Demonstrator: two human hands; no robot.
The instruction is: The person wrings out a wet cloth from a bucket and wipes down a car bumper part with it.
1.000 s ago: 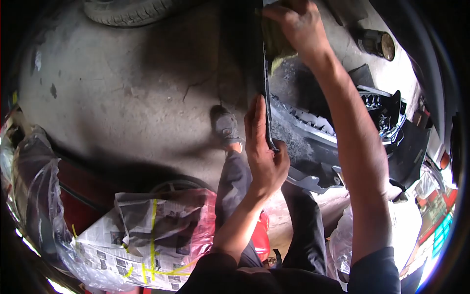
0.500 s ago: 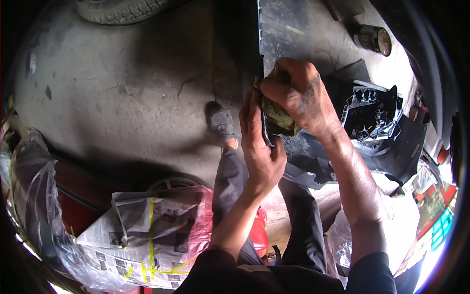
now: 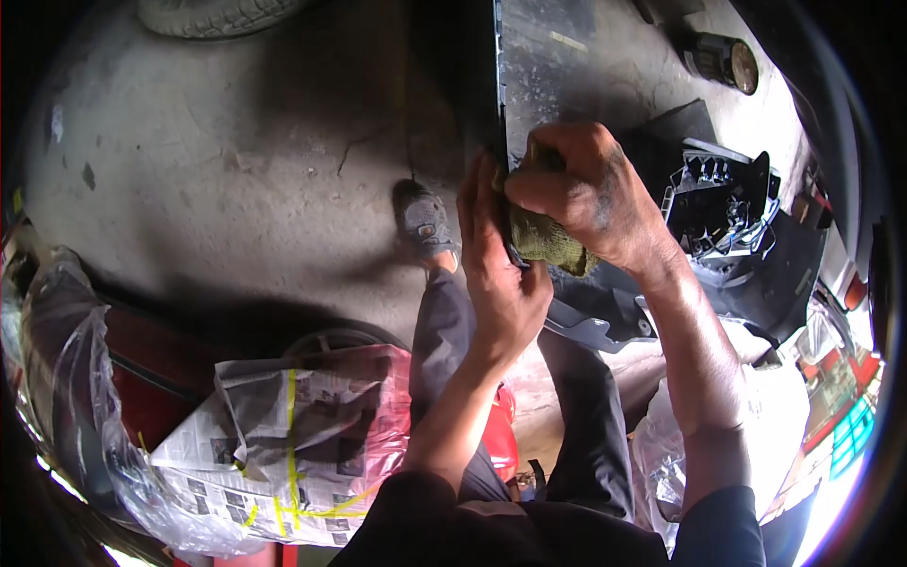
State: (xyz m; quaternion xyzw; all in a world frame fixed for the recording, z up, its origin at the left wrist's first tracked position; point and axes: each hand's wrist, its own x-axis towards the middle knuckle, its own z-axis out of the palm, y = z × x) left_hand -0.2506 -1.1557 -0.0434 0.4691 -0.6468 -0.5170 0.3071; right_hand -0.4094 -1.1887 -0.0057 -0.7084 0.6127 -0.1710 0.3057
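A long dark panel, seen nearly edge-on, runs down from the top of the view to my hands. My left hand grips its lower end, fingers along the left side and thumb on the right. In my right hand is a bunched olive-green cloth, held against the panel's right side just above my left thumb. The cloth hangs below my curled fingers, and part of it is hidden in my fist. The panel's lowest tip is mostly covered by my left hand and the cloth.
Black plastic car parts with wiring lie on the floor at right. A can stands beyond them. A tyre is at top left. Newspaper masking with yellow tape covers a red body at lower left. My shoe is left of the panel.
My right hand and the cloth have shifted slightly down and right along the panel. My left hand keeps its grip in nearly the same place. The view has moved a little.
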